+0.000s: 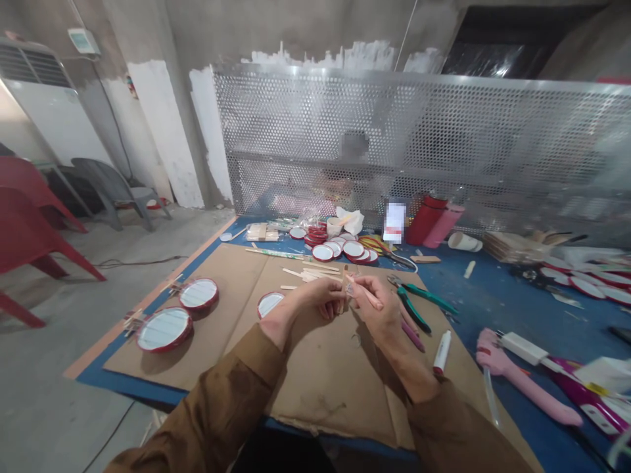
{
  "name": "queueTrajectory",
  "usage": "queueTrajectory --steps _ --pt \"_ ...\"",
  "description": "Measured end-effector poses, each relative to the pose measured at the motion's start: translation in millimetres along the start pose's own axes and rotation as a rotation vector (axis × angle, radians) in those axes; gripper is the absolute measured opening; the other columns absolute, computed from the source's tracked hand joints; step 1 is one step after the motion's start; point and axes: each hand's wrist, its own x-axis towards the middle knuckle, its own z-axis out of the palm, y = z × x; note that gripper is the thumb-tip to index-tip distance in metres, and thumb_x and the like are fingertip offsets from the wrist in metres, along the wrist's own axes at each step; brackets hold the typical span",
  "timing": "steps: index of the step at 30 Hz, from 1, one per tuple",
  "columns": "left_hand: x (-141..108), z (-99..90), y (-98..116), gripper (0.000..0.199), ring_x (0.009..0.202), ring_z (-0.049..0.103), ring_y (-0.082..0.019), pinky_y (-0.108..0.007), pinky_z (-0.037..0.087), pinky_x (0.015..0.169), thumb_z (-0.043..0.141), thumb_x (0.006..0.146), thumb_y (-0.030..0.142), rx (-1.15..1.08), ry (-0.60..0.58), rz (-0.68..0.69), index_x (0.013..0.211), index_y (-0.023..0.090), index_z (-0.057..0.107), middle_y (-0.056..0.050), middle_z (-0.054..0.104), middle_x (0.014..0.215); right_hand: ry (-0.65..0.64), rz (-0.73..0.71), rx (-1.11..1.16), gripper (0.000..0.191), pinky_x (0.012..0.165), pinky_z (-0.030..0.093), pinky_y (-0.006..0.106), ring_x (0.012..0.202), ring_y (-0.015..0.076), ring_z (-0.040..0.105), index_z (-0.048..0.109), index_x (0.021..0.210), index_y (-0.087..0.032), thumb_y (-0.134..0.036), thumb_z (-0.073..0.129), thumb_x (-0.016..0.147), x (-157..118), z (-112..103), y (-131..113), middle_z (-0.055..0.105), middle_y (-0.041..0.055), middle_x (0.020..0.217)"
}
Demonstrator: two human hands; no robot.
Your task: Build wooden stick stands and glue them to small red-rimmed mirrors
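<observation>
Head-worn view, facing forward and down, close above the table (497, 301)

The mat (320, 368) is dull brown cardboard. The loose sticks (320, 267) are bare wood. The screen (296, 125) is shiny metal with little holes. The pink tool (535, 389) looks like smooth plastic. The sleeves (207, 394) are cloth; the wall (305, 26) looks rough.

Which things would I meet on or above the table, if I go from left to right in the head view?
Front red-rimmed disc → left hand → right hand → white marker → pink-handled tool.
</observation>
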Motion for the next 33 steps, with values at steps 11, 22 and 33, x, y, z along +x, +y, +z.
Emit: queueTrajectory --steps 11,22,33 --pt "-3.6 -1.5 2.4 0.028 0.042 0.053 -0.009 -0.022 0.045 0.047 0.056 0.089 0.037 0.036 -0.002 0.039 0.072 0.014 0.059 0.0 0.058 0.055 -0.055 -0.032 -0.05 0.033 0.062 0.048 0.031 0.065 0.0203 0.063 0.066 0.095 -0.02 -0.046 0.047 0.089 0.3 -4.3 -1.4 0.067 0.0039 0.071" --pt "3.0 -4.7 -6.5 0.033 0.043 0.056 -0.01 -0.022 0.046 0.046 0.056 0.086 0.047 0.047 -0.011 0.064 0.078 0.015 0.056 0.001 0.058 0.059 0.034 -0.024 0.033 0.028 0.058 0.047 0.028 0.062 0.0177 0.06 0.062 0.094 -0.021 -0.046 0.049 0.09 2.1 -0.2 10.5 0.064 0.0016 0.069" --pt "-4.0 -1.0 3.1 0.032 0.042 0.053 -0.009 -0.021 0.043 0.045 0.06 0.085 0.045 0.006 0.022 0.063 0.078 0.014 0.058 0.001 0.057 0.056 0.039 -0.034 0.032 0.028 0.061 0.05 0.031 0.065 0.0186 0.063 0.061 0.09 -0.021 -0.048 0.057 0.084 0.1 1.1 12.3 0.067 0.0041 0.074"
